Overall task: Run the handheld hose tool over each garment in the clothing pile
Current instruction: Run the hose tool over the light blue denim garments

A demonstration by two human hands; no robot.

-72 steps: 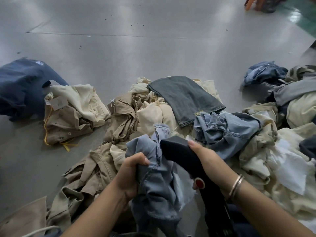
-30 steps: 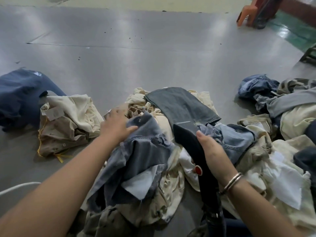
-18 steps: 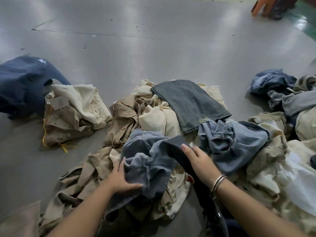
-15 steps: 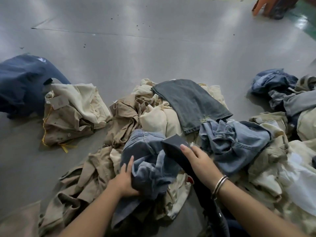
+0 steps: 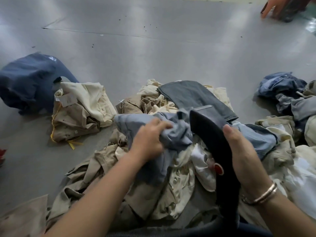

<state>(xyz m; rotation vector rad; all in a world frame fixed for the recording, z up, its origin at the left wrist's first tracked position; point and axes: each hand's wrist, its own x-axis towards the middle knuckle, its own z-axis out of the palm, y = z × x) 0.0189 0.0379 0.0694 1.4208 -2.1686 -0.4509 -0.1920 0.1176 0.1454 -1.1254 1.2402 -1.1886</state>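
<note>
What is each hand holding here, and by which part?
The left hand grips a bunched fold of the light blue denim garment; the right hand holds the black hose tool by its curved handle.

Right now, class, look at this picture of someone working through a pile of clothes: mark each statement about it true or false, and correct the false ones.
1. The left hand grips a light blue denim garment. True.
2. The right hand holds nothing. False: it holds the black hose tool.
3. The tool has a red button. True.
4. The dark grey jeans lie on bare floor, apart from the pile. False: they lie on top of the beige clothes.
5. A navy garment lies at far left. True.
</note>
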